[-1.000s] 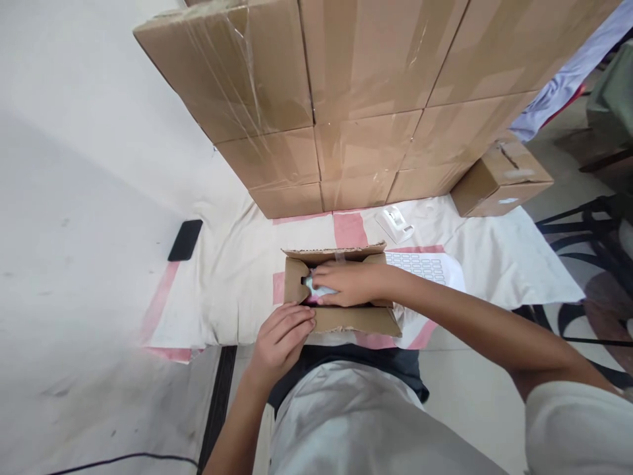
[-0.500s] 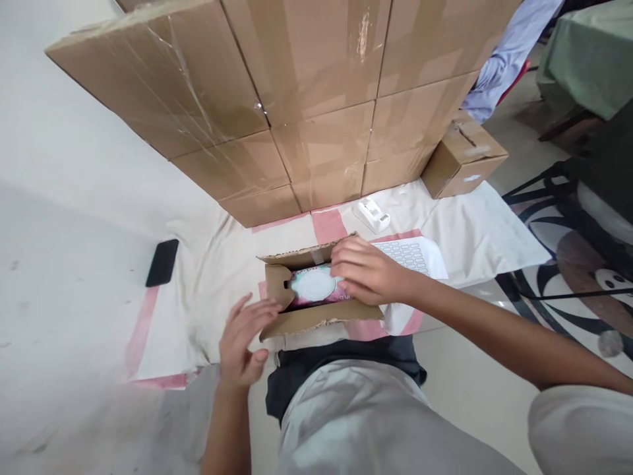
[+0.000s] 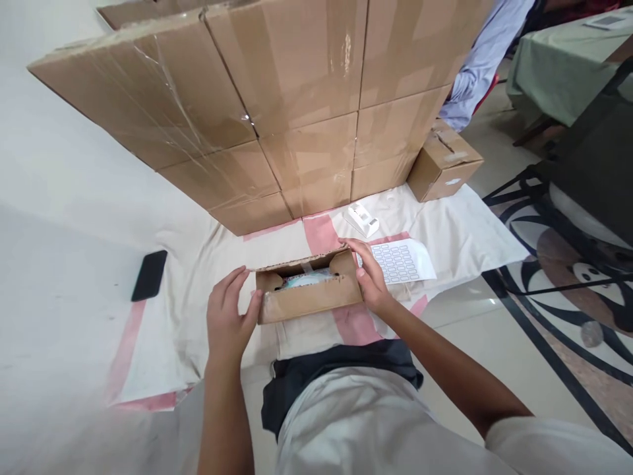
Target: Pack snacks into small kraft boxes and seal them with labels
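A small open cardboard box stands on the cloth before me, its long front flap raised. Inside, partly hidden by the flap, lies a pack with a pale white and teal top, probably wet wipes. My left hand grips the box's left end, fingers at the far corner and thumb at the near one. At the right end my right hand holds the box, fingers over the back corner and thumb on the side.
Taped cardboard cartons are stacked behind. A single carton stands right of them. On the cloth lie a black phone, a white plastic object and a sheet of printed labels. A person's sleeve shows behind.
My right hand has left the pack inside and now holds the box's right end. My left hand has closed on the left end. The long flaps stand more upright.
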Action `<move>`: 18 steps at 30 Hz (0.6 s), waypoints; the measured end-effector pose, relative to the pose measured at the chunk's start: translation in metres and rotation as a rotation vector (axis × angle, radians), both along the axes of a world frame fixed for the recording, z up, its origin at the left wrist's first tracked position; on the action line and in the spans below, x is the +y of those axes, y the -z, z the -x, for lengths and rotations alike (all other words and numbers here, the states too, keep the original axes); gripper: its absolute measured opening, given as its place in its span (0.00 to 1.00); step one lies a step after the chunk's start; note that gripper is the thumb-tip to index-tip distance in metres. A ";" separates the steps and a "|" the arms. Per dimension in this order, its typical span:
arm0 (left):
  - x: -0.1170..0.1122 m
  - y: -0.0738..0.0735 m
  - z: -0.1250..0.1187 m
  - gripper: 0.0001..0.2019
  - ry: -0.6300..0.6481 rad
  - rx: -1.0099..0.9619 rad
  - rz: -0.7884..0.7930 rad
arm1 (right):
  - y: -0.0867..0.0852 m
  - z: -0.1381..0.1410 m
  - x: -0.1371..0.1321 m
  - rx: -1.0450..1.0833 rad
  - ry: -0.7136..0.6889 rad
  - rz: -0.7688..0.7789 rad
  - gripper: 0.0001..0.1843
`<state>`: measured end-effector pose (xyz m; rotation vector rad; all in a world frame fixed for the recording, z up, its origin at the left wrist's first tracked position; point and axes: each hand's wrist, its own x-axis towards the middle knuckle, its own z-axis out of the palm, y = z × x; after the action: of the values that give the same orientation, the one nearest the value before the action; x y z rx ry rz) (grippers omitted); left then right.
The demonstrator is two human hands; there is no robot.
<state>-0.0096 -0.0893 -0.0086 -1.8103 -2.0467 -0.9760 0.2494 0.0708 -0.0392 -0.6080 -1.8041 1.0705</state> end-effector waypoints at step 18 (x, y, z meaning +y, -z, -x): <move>0.075 -0.046 -0.044 0.08 0.385 0.519 0.105 | 0.005 -0.003 0.005 0.025 -0.062 0.016 0.19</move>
<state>0.0343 -0.0145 0.0375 -2.2689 -1.4913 -0.4057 0.2521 0.0763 -0.0443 -0.5489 -1.8041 1.1303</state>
